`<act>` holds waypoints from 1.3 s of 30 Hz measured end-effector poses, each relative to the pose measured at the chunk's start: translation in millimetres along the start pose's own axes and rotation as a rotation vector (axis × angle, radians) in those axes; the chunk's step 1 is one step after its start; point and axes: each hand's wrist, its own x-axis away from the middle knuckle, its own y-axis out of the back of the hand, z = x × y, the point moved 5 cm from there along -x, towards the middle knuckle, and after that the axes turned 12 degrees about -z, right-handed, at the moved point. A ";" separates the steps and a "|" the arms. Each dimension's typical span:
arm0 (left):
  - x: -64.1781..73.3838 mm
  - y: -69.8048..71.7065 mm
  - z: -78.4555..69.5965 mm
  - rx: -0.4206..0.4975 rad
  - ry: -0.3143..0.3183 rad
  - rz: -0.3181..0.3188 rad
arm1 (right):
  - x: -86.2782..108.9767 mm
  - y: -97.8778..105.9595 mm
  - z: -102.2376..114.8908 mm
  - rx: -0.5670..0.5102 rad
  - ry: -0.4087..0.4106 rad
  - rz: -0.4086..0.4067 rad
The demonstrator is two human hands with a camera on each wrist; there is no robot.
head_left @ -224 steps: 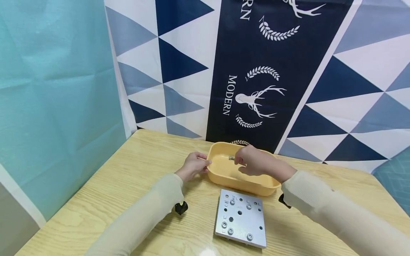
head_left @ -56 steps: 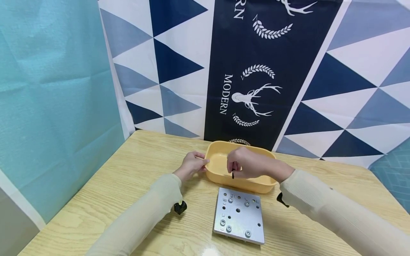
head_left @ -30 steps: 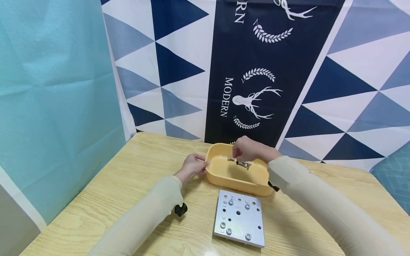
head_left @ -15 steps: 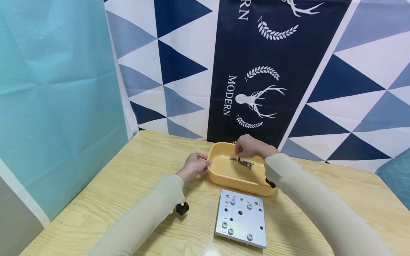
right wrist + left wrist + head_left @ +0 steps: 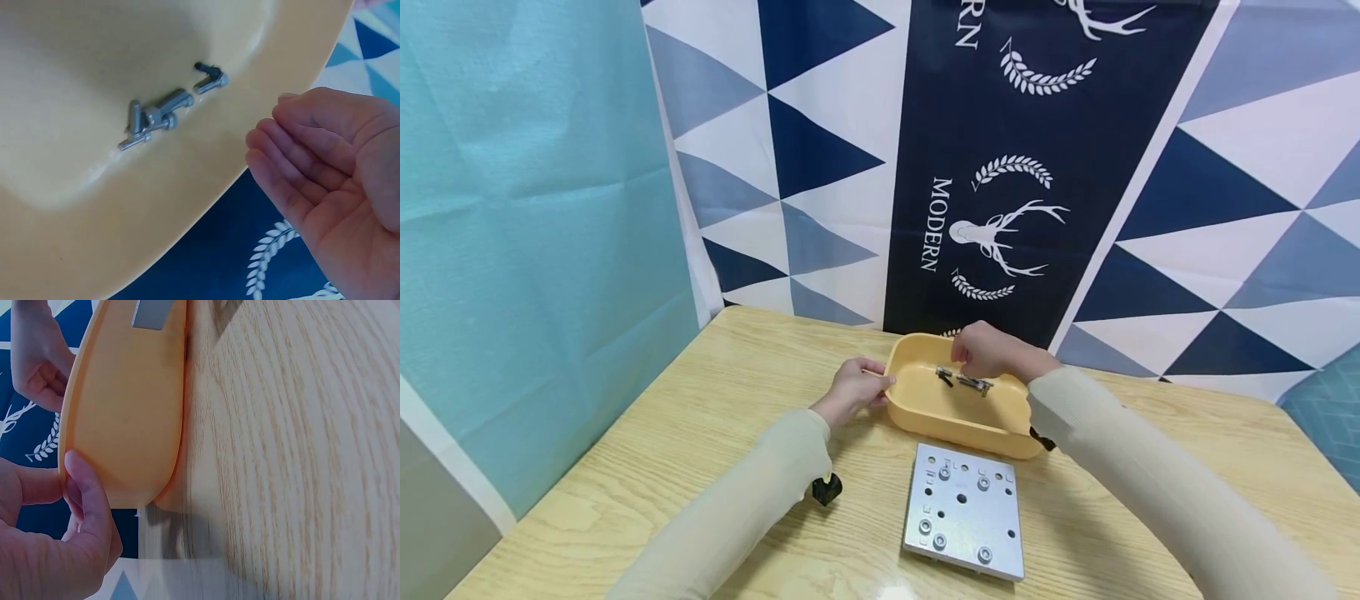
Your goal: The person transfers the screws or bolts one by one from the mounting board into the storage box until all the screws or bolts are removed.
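Observation:
With thumb and fingers, my left hand (image 5: pixel 856 385) pinches the left rim of a yellow plastic bin (image 5: pixel 962 427); the left wrist view shows this grip on the rim (image 5: pixel 67 434) up close. Over the bin's back edge, my right hand (image 5: pixel 988 348) hovers with loosely curled fingers. Nothing lies in its palm in the right wrist view. Several silver socket head bolts (image 5: pixel 164 114) lie in a loose heap inside the bin. A small black screw (image 5: pixel 206 67) touches one silver bolt (image 5: pixel 211 84) apart from that heap.
In front of the bin lies a square metal plate (image 5: pixel 970 527) with holes and several silver bolts set in it. Under everything is a wood-grain table (image 5: pixel 760 358). A patterned cloth (image 5: pixel 827 242) hangs right behind the bin, and a teal cloth (image 5: pixel 550 208) at left.
My right hand held the black screw over the bin and has let it go; it now lies inside beside a silver bolt. My left hand stays on the rim.

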 end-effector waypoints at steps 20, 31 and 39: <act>0.4 0.6 -0.6 0.014 0.001 0.002 | 31.0 6.8 79.4 -0.049 0.194 0.000; 1.4 -0.2 0.1 0.012 -0.005 0.003 | 45.2 0.0 110.7 -0.083 0.213 0.040; 0.5 0.4 0.6 0.005 0.002 0.000 | 58.2 -2.5 134.4 -0.140 0.272 0.099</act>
